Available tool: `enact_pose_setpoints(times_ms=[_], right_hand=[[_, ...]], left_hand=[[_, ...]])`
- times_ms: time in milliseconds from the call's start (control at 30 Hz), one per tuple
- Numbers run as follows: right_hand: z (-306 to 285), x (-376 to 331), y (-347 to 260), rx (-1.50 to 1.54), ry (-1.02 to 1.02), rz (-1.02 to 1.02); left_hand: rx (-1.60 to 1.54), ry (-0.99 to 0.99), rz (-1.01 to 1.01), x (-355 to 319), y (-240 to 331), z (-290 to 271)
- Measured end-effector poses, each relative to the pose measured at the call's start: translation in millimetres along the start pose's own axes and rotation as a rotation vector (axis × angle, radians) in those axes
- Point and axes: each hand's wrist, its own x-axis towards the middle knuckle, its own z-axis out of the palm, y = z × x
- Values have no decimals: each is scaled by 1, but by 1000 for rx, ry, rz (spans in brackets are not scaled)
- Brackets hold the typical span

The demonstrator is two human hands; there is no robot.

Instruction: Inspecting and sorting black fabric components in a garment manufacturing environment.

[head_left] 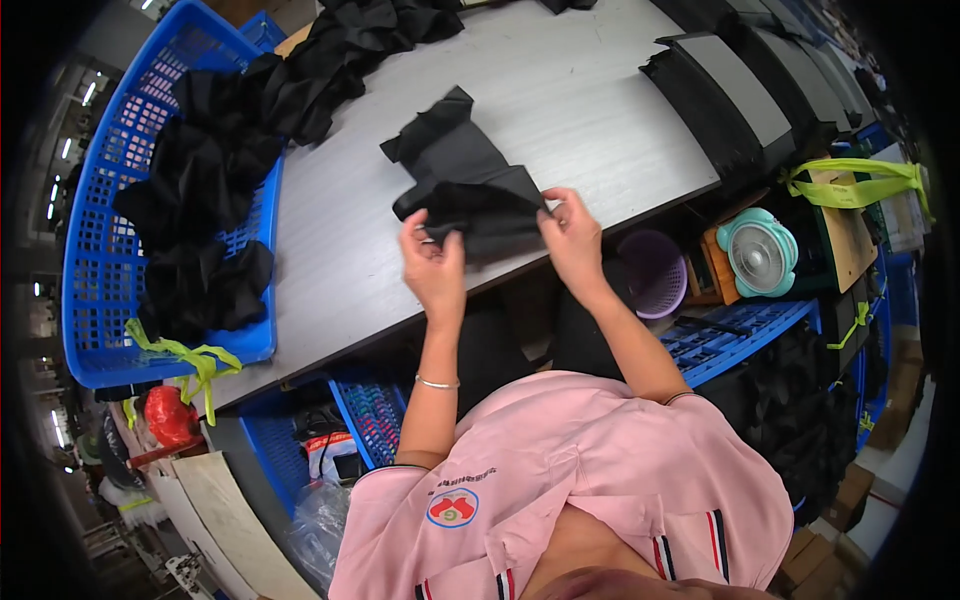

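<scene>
A piece of black fabric [470, 160] lies partly on the table in front of me, its near part lifted and folded over. My left hand [434, 272] is closed on its near left edge, fingertips partly hidden in the dark folds. At the right corner, my right hand [574, 246] pinches the same cloth between thumb and fingers. The far end of the piece rests crumpled on the tabletop.
A blue plastic basket [92, 340] heaped with crumpled black fabric [200, 170] stands at the left. Neat stacks of black pieces [715, 95] sit at the far right. Beyond the table's right edge are a purple basket [652, 272] and a turquoise fan [757, 253].
</scene>
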Motion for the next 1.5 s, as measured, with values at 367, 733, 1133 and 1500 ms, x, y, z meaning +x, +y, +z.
enact_pose_setpoints(times_ms=[367,733,1133,1500], right_hand=[[-52,25,-21,-135,46,-150],[-310,156,23,-1022,513,-296],[-255,105,-19,-1328,659,-757],[-108,-94,-8,-789,69,-472]], left_hand=[[-40,132,22,4,10,-24],[-103,-22,-77,-62,22,-42],[-327,-560,-208,-88,42,1],[-848,-1036,-832,-110,-1,77]])
